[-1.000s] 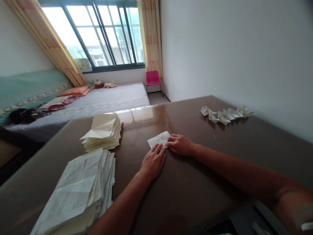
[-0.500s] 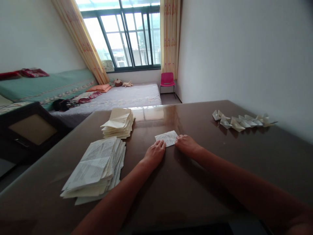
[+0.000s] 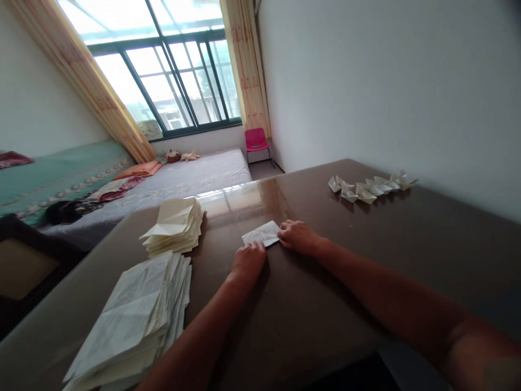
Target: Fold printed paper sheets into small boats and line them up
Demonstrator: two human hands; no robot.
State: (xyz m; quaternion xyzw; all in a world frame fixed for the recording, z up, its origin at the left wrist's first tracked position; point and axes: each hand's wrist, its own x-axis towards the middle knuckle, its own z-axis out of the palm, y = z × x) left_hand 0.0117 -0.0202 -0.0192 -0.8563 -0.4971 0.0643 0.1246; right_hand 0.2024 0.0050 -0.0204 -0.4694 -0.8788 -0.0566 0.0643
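Note:
A small folded sheet of printed paper (image 3: 262, 233) lies on the brown glossy table (image 3: 309, 304), between my two hands. My left hand (image 3: 249, 259) has its curled fingertips on the near left edge of the paper. At the paper's right edge, my right hand (image 3: 298, 235) pinches the corner, fingers bent and thumb tucked underneath. To the left stand two piles: a stack of printed sheets (image 3: 130, 309) close to me and a stack of cream paper (image 3: 175, 222) behind it. Several folded paper pieces (image 3: 368, 189) stand in a cluster at the far right.
Beyond the table is a bed (image 3: 215, 168) with a lavender cover, and a pink chair (image 3: 256, 140) stands by the window. A white wall (image 3: 386, 81) runs along the right. A dark cabinet (image 3: 24, 260) stands at the left.
The view has tilted and turned to the right, so everything appears shifted left. Both hands stay at the folded paper, with the left fingers now more curled at its near edge.

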